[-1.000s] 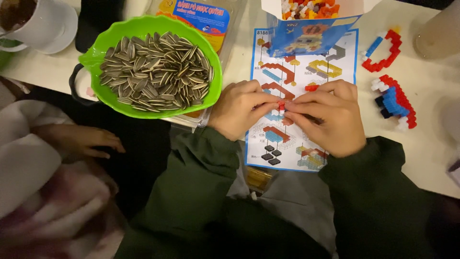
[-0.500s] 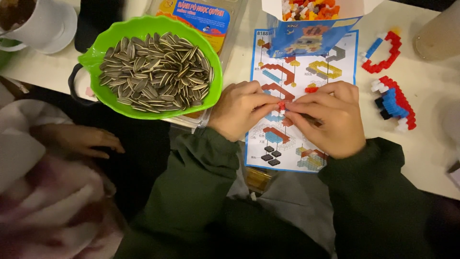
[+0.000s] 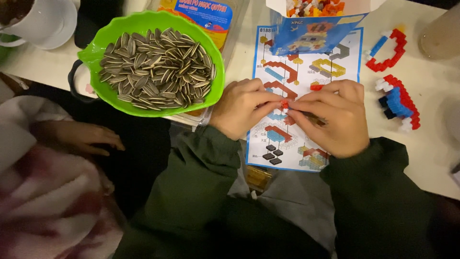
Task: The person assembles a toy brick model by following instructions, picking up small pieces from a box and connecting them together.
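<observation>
Now both hands point(image 3: 292, 112) pinch red brick point(image 3: 284, 103) w/ fingertips touching.

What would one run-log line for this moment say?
left hand and right hand: pinching small red brick | under: instruction sheet | near: green bowl of sunflower seeds

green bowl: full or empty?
Full: the green bowl is heaped with striped sunflower seeds nearly to its rim.
</observation>
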